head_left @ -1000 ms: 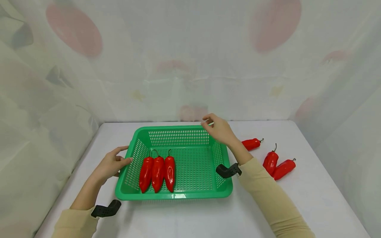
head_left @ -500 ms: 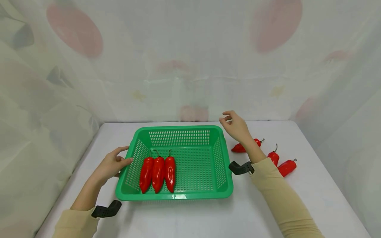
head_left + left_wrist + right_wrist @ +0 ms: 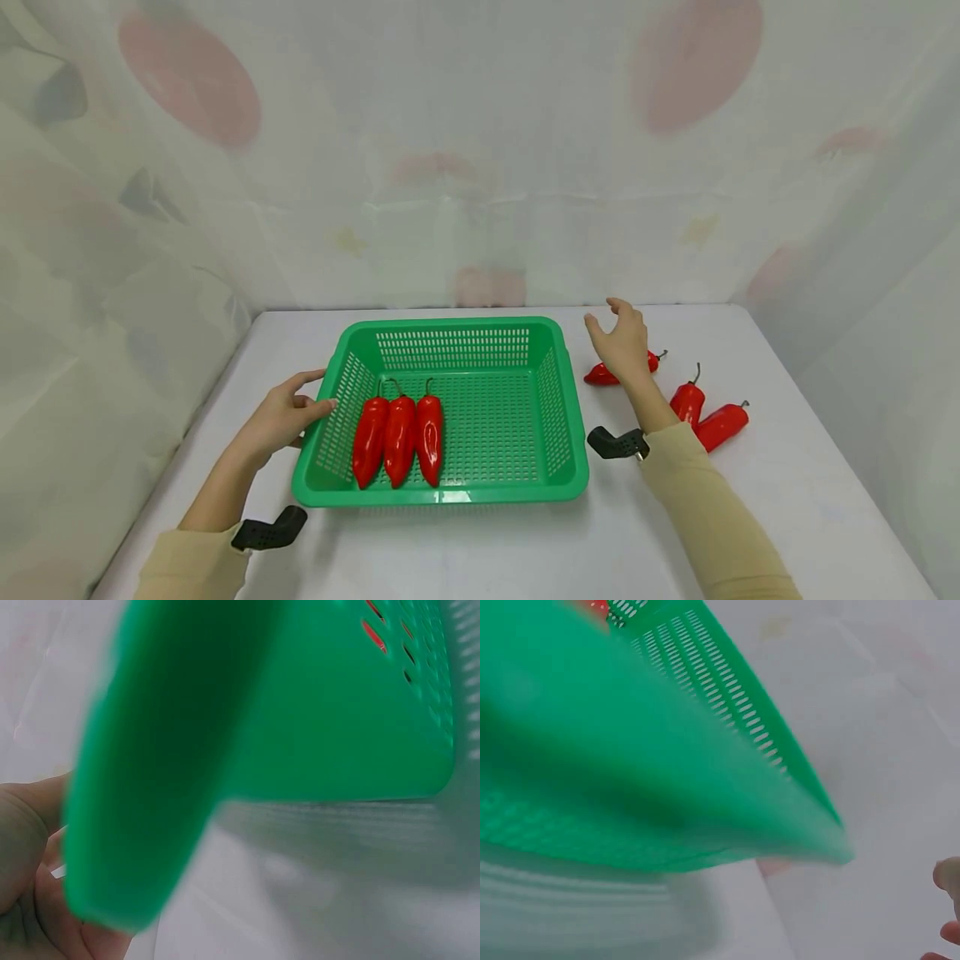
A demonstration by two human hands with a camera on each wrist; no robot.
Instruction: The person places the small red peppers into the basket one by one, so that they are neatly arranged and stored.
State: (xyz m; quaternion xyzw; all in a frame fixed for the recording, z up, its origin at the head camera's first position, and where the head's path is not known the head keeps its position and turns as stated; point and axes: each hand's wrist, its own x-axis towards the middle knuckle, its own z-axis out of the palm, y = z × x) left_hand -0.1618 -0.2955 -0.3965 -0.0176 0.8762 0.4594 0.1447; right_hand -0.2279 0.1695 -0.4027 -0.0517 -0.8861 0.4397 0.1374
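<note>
A green plastic basket (image 3: 517, 493) stands on the white table, with three red peppers (image 3: 400, 437) side by side in its left half. My left hand (image 3: 277, 421) holds the basket's left rim, thumb over the edge. The left wrist view shows that hand (image 3: 37, 885) behind the blurred rim. Beyond the basket's right side, my right hand (image 3: 621, 343) is held with thumb and fingers spread apart and nothing between them. Just below it lies another red pepper (image 3: 602, 375), partly hidden by the wrist. At the right wrist view's edge, only its fingertips (image 3: 949, 877) show.
Farther right, two more red peppers (image 3: 722, 425) lie against each other, one partly covered by the right forearm. A patterned pale curtain (image 3: 480, 233) closes off the table's back and sides. Each wrist carries a black camera mount (image 3: 270, 529).
My right hand has moved right from above the basket's back right corner to over the nearest loose pepper, then lowered with its fingers spreading. My left hand and the basket stayed in place.
</note>
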